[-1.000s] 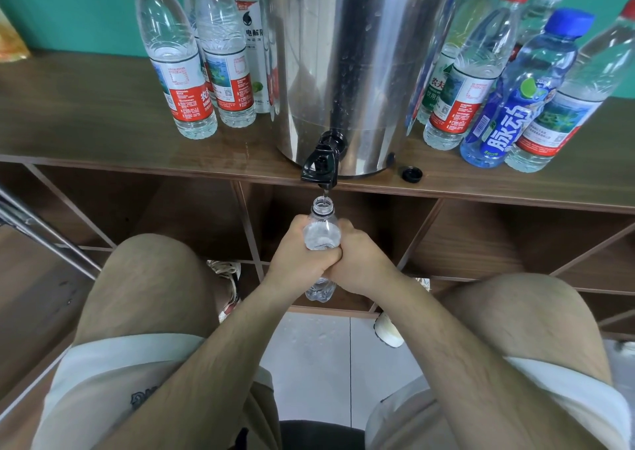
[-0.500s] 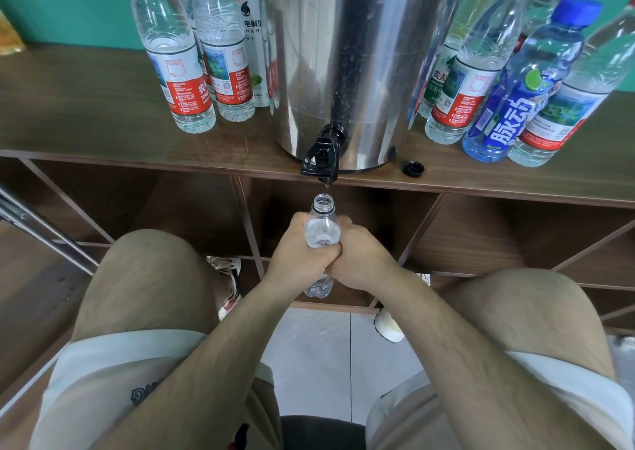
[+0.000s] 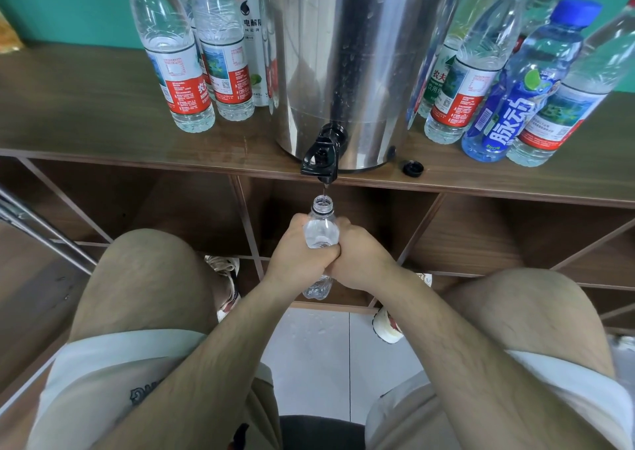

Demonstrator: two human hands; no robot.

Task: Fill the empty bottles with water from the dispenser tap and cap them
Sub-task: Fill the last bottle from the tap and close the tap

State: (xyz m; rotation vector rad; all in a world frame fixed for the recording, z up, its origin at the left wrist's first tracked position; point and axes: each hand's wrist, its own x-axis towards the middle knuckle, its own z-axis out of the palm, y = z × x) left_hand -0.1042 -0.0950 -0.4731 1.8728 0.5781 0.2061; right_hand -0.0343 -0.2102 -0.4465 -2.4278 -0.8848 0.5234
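On the worktop (image 3: 86,106), right of the dispenser (image 3: 343,54), the blue bottle (image 3: 508,116) bears large white characters 脉动, and the green-labelled bottle (image 3: 441,83) beside the dispenser shows 农夫 with 饮用 under it. Left of the dispenser, the white-labelled bottle (image 3: 252,47) at the back reads 电解 above the letters NER. The red-banded bottle (image 3: 178,82) in front shows 农夫 at its label's edge; the finer print cannot be read.
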